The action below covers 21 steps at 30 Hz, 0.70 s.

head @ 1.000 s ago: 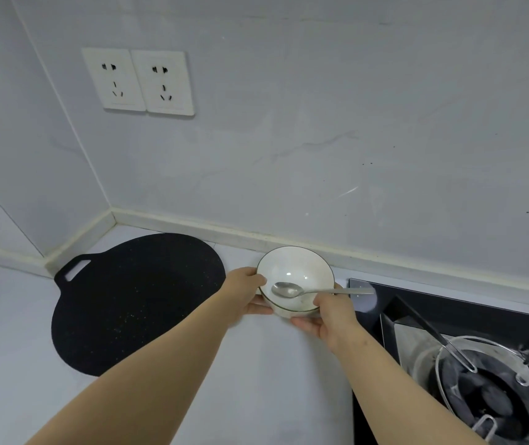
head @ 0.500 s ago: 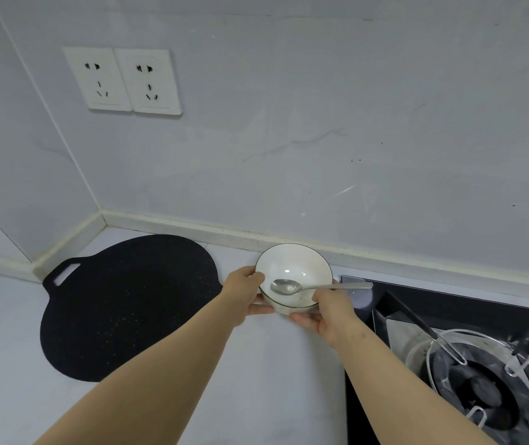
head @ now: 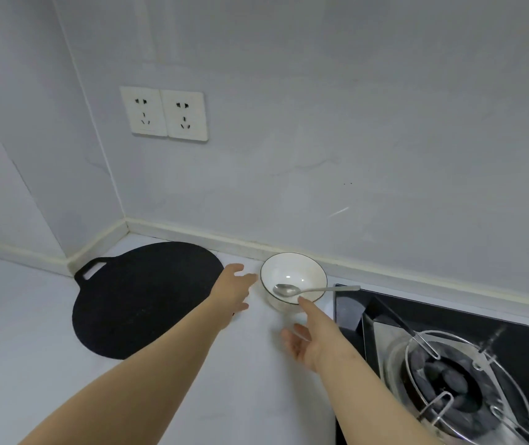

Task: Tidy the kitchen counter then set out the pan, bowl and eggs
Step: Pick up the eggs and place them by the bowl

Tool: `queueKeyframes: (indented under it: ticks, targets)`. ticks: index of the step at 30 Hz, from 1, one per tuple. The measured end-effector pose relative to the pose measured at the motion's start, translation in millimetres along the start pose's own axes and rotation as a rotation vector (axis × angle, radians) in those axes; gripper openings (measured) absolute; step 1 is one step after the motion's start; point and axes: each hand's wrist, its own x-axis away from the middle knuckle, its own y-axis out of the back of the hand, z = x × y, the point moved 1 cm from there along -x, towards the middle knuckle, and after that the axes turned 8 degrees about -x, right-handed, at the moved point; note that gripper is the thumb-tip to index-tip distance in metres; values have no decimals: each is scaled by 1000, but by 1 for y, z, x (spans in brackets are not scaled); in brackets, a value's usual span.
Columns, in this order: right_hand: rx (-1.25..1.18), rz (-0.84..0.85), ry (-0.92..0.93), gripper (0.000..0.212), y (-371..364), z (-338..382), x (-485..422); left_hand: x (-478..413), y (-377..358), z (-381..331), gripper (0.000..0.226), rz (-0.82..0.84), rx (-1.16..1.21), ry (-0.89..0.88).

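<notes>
head | worn high, looks forward and down | close over counter (head: 48, 364) corner; wide-angle

Double wall socket (head: 164, 114) above the counter corner; flat black round mat (head: 142, 298) with a handle slot on the white counter (head: 48, 354); gas hob (head: 468, 374) with wire pan support at right.
</notes>
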Motion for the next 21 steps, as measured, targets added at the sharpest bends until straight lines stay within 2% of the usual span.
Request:
queueKeyframes:
  ticks: [5, 14, 21]
  targets:
    - [67, 165, -9, 14, -25, -31, 47, 58, 56, 13, 23, -86, 32, -80]
    - [345, 413, -96, 8, -113, -127, 118, 149, 193, 76, 15, -460, -36, -117]
    - [581, 640, -212, 7, -175, -237, 164, 223, 287, 153, 15, -689, 7, -32]
